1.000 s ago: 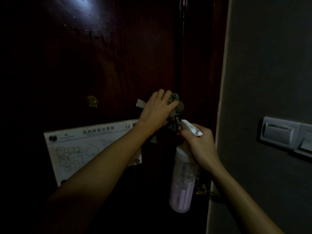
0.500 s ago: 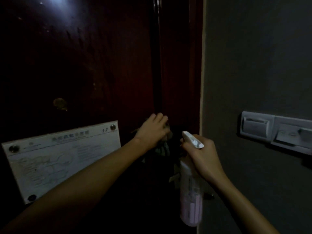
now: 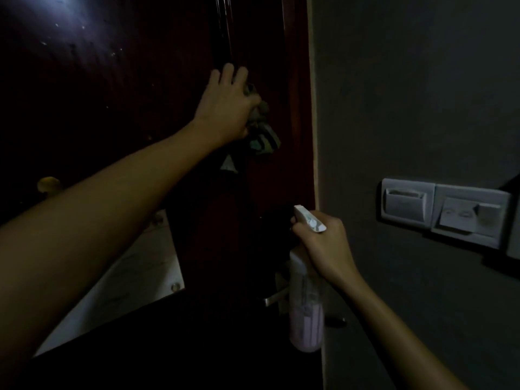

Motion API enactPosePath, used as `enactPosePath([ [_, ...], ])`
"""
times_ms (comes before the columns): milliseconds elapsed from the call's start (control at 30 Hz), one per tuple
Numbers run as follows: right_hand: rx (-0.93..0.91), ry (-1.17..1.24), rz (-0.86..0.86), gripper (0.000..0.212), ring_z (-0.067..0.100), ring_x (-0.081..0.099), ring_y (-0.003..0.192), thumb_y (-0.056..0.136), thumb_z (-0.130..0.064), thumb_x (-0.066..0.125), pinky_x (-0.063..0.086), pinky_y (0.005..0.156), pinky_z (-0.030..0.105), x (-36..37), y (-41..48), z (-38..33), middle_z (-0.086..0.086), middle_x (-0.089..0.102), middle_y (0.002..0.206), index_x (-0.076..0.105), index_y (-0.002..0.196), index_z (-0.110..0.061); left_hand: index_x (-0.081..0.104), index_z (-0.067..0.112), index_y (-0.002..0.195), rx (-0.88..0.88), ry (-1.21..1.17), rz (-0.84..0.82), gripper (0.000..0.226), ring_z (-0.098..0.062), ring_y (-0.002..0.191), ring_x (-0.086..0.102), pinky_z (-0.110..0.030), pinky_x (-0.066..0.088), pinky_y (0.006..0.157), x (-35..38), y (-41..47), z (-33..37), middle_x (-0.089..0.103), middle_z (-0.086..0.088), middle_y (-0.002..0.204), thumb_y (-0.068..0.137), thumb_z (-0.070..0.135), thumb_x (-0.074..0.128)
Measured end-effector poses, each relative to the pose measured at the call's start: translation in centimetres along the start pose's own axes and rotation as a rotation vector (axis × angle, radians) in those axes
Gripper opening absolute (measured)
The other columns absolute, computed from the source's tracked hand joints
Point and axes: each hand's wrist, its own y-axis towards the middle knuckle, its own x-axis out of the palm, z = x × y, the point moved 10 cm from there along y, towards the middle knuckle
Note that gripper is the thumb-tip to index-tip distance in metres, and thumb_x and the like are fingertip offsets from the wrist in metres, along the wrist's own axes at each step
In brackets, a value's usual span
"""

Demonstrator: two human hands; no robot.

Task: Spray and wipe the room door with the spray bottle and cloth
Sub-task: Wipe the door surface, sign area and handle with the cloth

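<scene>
Dark wood door half cleaned: we wipe near its right edge, spray bottle waiting below.

Our left hand (image 3: 228, 105) presses the bunched cloth (image 3: 260, 130), clenched in its fingers, against the door (image 3: 118, 88) close to the frame. Our right hand (image 3: 323, 243) is wrapped around the neck of the spray bottle (image 3: 305, 311), hanging low beside the door handle (image 3: 277, 298). Small droplets shine on the upper left panel, so we judge that spraying is done there, but that part and the lower door are not yet wiped.
</scene>
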Motion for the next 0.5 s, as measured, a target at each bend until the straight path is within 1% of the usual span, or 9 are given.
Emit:
enactPosePath([
  [67, 0.02, 0.01, 0.004, 0.028, 0.019, 0.047, 0.058, 0.08, -0.015, 0.061, 0.038, 0.055, 0.038, 0.1, -0.3, 0.9, 0.012, 0.051, 0.06, 0.049, 0.066, 0.007, 0.051, 0.024, 0.136, 0.145, 0.016, -0.045, 0.066, -0.042, 0.127, 0.034, -0.051, 0.034, 0.099, 1.4, -2.7, 2.9, 0.036, -0.02, 0.141, 0.076, 0.041, 0.072],
  [167, 0.053, 0.041, 0.004, 0.031, 0.02, 0.045, 0.059, 0.077, -0.017, 0.062, 0.036, 0.056, 0.039, 0.3, -1.1, 2.0, 0.012, 0.049, 0.061, 0.047, 0.066, 0.008, 0.051, 0.03, 0.136, 0.251, 0.02, -0.145, 0.062, -0.036, 0.125, 0.033, -0.047, 0.034, 0.098, 4.7, -7.7, 8.2, 0.035, -0.014, 0.139, 0.078, 0.044, 0.067],
  [233, 0.064, 0.055, -0.009, 0.035, 0.021, 0.044, 0.059, 0.076, -0.022, 0.062, 0.035, 0.056, 0.04, 0.3, -1.7, 2.7, 0.013, 0.047, 0.061, 0.046, 0.067, 0.008, 0.049, 0.028, 0.138, 0.26, 0.039, -0.243, 0.06, -0.034, 0.123, 0.032, -0.046, 0.033, 0.098, 7.3, -11.1, 11.8, 0.035, -0.013, 0.139, 0.082, 0.044, 0.062],
  [267, 0.066, 0.062, -0.015, 0.036, 0.021, 0.043, 0.059, 0.075, -0.024, 0.061, 0.035, 0.056, 0.04, 0.2, -2.0, 2.9, 0.015, 0.047, 0.061, 0.046, 0.067, 0.008, 0.045, 0.024, 0.141, 0.244, 0.05, -0.278, 0.062, -0.035, 0.122, 0.032, -0.046, 0.033, 0.097, 8.3, -12.6, 13.1, 0.034, -0.014, 0.139, 0.084, 0.044, 0.061],
  [367, 0.068, 0.059, 0.002, 0.038, 0.022, 0.045, 0.059, 0.074, -0.026, 0.061, 0.036, 0.055, 0.04, -0.6, -2.8, 3.6, 0.02, 0.049, 0.061, 0.048, 0.067, 0.009, 0.034, 0.011, 0.147, 0.159, 0.048, -0.322, 0.075, -0.036, 0.118, 0.034, -0.047, 0.034, 0.094, 9.7, -15.5, 14.2, 0.031, -0.018, 0.138, 0.086, 0.044, 0.061],
  [433, 0.071, 0.042, 0.014, 0.033, 0.021, 0.046, 0.058, 0.077, -0.019, 0.063, 0.037, 0.054, 0.038, -1.1, -3.3, 3.9, 0.022, 0.049, 0.06, 0.048, 0.067, 0.01, 0.037, 0.011, 0.146, 0.189, 0.029, -0.342, 0.074, -0.036, 0.119, 0.033, -0.046, 0.034, 0.094, 10.0, -16.9, 15.2, 0.03, -0.018, 0.138, 0.085, 0.044, 0.062],
  [500, 0.088, 0.025, 0.013, 0.027, 0.018, 0.046, 0.056, 0.08, -0.01, 0.064, 0.037, 0.054, 0.037, -1.4, -3.9, 4.5, 0.015, 0.048, 0.057, 0.049, 0.065, 0.008, 0.045, 0.013, 0.141, 0.292, 0.008, -0.469, 0.068, -0.035, 0.123, 0.03, -0.046, 0.032, 0.097, 11.9, -19.3, 17.7, 0.029, -0.015, 0.142, 0.085, 0.046, 0.062],
])
